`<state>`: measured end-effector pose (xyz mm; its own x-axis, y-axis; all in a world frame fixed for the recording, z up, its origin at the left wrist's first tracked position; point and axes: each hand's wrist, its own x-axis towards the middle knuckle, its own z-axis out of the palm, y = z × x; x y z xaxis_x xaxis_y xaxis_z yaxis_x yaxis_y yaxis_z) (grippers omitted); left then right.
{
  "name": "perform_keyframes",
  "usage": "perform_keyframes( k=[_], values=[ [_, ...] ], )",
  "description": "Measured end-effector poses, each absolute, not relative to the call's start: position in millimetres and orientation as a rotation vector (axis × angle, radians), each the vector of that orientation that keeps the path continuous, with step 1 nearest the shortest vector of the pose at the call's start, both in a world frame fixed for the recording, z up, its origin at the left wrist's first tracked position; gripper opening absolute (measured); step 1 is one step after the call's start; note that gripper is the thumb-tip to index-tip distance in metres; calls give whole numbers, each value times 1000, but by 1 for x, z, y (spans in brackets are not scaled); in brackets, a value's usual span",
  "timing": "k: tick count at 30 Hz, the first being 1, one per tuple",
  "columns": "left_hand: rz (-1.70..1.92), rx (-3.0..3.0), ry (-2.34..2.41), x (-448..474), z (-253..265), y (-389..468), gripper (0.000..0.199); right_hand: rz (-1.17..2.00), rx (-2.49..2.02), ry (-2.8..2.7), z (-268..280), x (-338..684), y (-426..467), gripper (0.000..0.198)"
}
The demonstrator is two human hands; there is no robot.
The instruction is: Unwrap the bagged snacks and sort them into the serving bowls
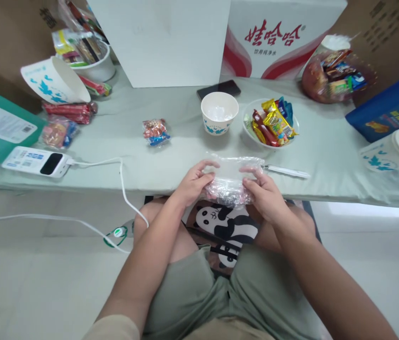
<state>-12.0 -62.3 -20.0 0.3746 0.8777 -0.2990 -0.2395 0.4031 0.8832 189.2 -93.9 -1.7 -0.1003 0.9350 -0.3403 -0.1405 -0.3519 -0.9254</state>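
A clear crinkled plastic bag (233, 182) is stretched between my two hands at the table's front edge. My left hand (197, 180) pinches its left side between thumb and fingers. On the other side, my right hand (261, 186) grips it the same way. Something pinkish shows faintly through the bag's lower part, too blurred to name. Just beyond the bag stands a white paper bowl (219, 113) with a blue leaf print. Right of that, a shallow bowl (249, 133) holds several wrapped snacks. A thin white pen-like stick (287, 171) lies by my right hand.
A wrapped snack (156, 132) lies left of the bowl, and a dark phone (234, 88) behind it. A white device (36, 162) trails a cable (123, 182) over the table edge. White boxes (164, 42) stand at the back; a stack of paper bowls (394, 150) lies at right.
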Motion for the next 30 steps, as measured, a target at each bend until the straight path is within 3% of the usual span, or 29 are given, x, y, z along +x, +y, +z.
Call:
perform_keyframes(
  k=[4, 9, 12, 15, 16, 18, 21, 23, 27, 30],
  values=[
    [820, 778, 830, -18, -19, -57, 29, 1512, -1210, -970, -1, 193, -95, 20],
    [766, 971, 785, -21, -12, -56, 53, 1442, -1224, -1318, 2, 209, -111, 43],
    [685, 1195, 822, -18, -10, -56, 27, 1253, -1444, -1277, 6, 214, -123, 24],
    [613, 1232, 753, -18, -11, -55, 18, 1195, -1475, -1176, 13, 211, -128, 43],
    [625, 1239, 741, -20, -12, -56, 17, 1281, -1481, -1221, 16, 209, -128, 39],
    [832, 1300, 857, -26, -12, -59, 17, 1417, -1522, -1324, 21, 201, -127, 20],
    [1387, 1450, 1250, -30, -10, -73, 15, 1247, -1594, -1334, 23, 188, -127, 15],
    [1394, 1542, 1238, -26, -8, -85, 14, 1153, -1525, -1372, 21, 179, -129, 11],
    [910, 1344, 798, -4, -13, -96, 52, 1233, -1224, -1494, 14, 168, -133, 10],
    [848, 1063, 705, 7, -23, -90, 56, 1074, -1334, -1442, 8, 170, -134, 14]
  ],
)
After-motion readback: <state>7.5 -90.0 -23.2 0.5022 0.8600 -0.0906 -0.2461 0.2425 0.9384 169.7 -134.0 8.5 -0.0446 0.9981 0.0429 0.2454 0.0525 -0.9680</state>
